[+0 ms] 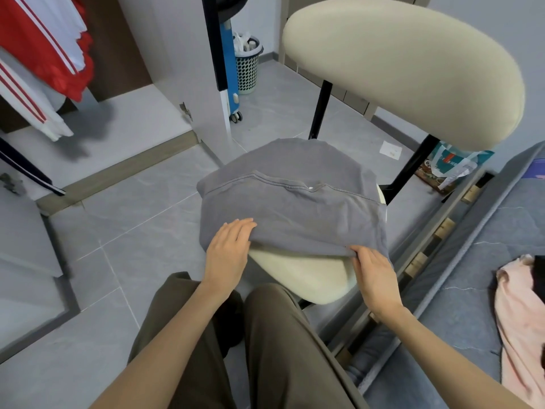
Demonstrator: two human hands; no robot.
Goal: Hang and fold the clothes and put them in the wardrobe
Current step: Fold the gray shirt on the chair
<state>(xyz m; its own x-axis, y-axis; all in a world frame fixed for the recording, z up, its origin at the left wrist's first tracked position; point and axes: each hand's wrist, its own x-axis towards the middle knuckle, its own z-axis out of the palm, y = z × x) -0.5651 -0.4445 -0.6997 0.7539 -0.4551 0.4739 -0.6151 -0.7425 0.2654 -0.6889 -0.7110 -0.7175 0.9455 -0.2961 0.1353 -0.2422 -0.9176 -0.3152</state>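
A: What are the hands doing?

B: The left hand (228, 249) lies with straight fingers on the near left edge of the grey T-shirt (289, 208); its thumb is hidden, so I cannot tell whether it also pinches. The right hand (374, 270) curls its fingertips over the hem at the near right corner and grips it.

A: And the shirt itself?

B: It is partly folded and draped over the far part of the chair seat (306, 278), collar seam across the middle; the near part of the seat is bare.

A: How would it handle?

B: I judge it light, soft and limp; it will sag and unfold if lifted by one corner; better to hold both near corners or slide flat hands beneath it.

A: Anything unclear?

B: The sleeves and the far hem are tucked out of sight; how many folds it has, I cannot say. The wardrobe (126, 119) stands open at far left, cut off by the frame, with red and white garments (44, 45) hanging in it; a pink garment (519, 314) lies on the bed (460, 305) at right, also cut off.
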